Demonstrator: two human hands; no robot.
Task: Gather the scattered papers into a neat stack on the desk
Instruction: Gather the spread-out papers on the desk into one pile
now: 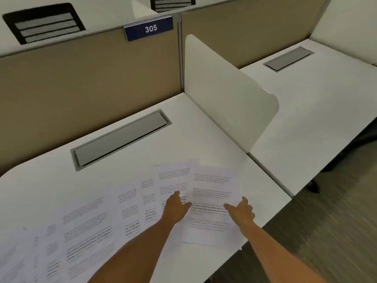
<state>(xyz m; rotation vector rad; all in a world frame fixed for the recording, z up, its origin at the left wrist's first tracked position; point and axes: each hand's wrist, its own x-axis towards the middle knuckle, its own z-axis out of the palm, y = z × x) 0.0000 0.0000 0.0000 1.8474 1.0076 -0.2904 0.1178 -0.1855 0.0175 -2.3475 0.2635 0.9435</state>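
Observation:
Several printed white sheets lie fanned and overlapping across the white desk [183,127], from the near left [81,227] to the right front corner. The rightmost sheet [212,186] lies on top near the desk's right edge. My left hand [176,207] rests flat on the papers just left of that sheet, fingers pointing away from me. My right hand [241,210] grips the rightmost sheet's right edge, thumb on top of the page and fingers curled beneath.
A grey cable-tray lid [120,139] is set into the desk behind the papers. A white divider panel [226,92] stands on the right, a tan partition [87,74] with a "305" sign [150,28] behind. The floor [318,231] drops off to the right front.

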